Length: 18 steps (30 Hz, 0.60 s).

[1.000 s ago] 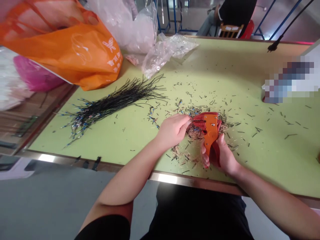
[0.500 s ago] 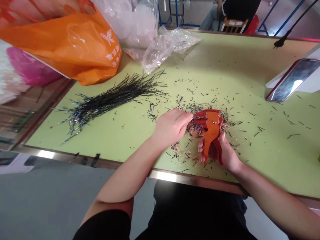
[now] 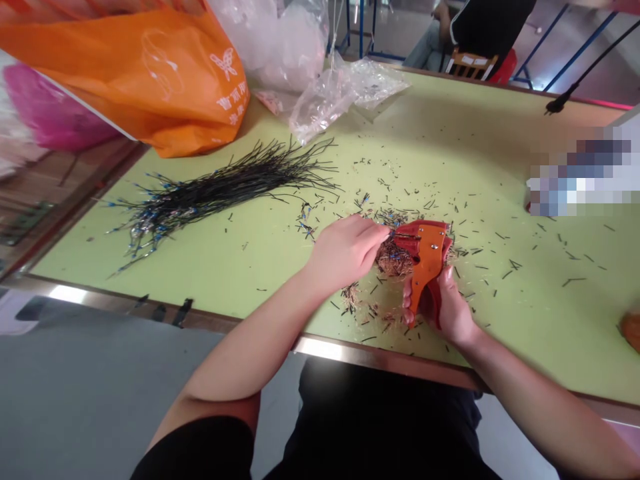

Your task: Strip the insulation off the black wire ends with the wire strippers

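My right hand (image 3: 450,303) is wrapped round the handles of an orange and red wire stripper (image 3: 427,260), whose jaws point left. My left hand (image 3: 347,250) pinches a thin black wire (image 3: 395,235) at the mouth of the jaws; most of the wire is hidden. Under and around the tool lies a pile of clippings (image 3: 393,260), copper-coloured strands with black and blue bits. A long bundle of black wires (image 3: 225,187) with blue and silvery ends rests on the table to the left of my hands.
An orange bag (image 3: 200,100) and clear plastic bags (image 3: 325,100) stand at the back left of the green table (image 3: 500,147). A black plug (image 3: 557,103) and a pixelated object (image 3: 575,177) are at the right. Beyond the table a person (image 3: 485,30) sits.
The view has shifted a little. The stripper's handles look closer together, and my right fingers are more tightly closed round them. My left hand still holds the wire at the jaws.
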### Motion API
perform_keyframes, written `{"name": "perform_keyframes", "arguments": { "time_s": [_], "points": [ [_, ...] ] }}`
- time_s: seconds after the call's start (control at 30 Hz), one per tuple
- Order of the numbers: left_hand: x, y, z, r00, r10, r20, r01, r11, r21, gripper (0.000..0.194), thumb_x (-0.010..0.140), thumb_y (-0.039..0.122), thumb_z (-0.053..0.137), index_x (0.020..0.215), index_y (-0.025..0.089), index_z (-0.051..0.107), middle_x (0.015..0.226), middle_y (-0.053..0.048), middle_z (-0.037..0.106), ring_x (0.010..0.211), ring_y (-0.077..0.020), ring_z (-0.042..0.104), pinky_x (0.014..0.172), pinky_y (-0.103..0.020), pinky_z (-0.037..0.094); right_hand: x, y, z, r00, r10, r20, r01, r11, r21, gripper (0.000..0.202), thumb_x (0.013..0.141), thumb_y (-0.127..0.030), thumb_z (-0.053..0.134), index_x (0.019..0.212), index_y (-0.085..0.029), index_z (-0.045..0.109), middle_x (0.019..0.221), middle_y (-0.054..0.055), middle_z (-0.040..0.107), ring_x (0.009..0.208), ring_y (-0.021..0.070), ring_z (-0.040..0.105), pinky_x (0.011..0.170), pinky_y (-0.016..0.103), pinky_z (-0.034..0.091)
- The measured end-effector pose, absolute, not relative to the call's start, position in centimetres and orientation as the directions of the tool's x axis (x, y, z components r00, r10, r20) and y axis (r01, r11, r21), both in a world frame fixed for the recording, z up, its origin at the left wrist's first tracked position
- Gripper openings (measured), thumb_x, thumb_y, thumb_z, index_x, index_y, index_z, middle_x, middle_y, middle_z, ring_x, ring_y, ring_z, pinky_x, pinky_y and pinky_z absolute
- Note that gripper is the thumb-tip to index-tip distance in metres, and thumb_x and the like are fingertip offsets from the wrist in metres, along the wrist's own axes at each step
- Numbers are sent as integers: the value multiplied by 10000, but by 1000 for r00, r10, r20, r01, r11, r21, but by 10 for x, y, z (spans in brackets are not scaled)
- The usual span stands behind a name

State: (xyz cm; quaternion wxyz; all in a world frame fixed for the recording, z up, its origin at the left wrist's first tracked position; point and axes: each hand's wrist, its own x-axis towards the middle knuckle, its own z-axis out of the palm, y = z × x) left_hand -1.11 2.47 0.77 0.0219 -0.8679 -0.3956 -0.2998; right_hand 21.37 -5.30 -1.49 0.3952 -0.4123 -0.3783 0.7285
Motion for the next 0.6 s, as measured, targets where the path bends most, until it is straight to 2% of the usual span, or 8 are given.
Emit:
{"name": "perform_keyframes", "arguments": {
  "time_s": [0.17, 0.43, 0.6],
  "points": [
    [-11, 24, 7, 510, 675, 533, 698, -687, 202, 232, 1050, 158, 474, 970, 215, 685, 833, -46, 735, 775, -196, 641, 652, -345, 459, 212, -53, -16, -336, 896, -290, -266, -386, -883, 781, 819, -980, 494, 794, -212, 632, 614, 24, 577, 428, 150, 481, 386, 309, 452],
    [-10, 24, 8, 503, 656, 563, 678, -703, 213, 240, 1059, 164, 468, 952, 211, 678, 819, -41, 733, 765, -190, 642, 674, -346, 486, 212, -53, -13, -307, 901, -305, -218, -379, -899, 809, 792, -1004, 488, 703, -209, 608, 565, 1, 532, 367, 125, 454, 339, 278, 397],
    [-9, 23, 8, 491, 674, 551, 649, -706, 285, 251, 1085, 206, 450, 966, 202, 671, 823, -44, 736, 778, -186, 644, 697, -341, 497, 212, -54, -10, -328, 895, -302, -225, -385, -895, 801, 815, -997, 461, 673, -217, 574, 511, -18, 504, 342, 110, 401, 341, 268, 392]
  ]
}}
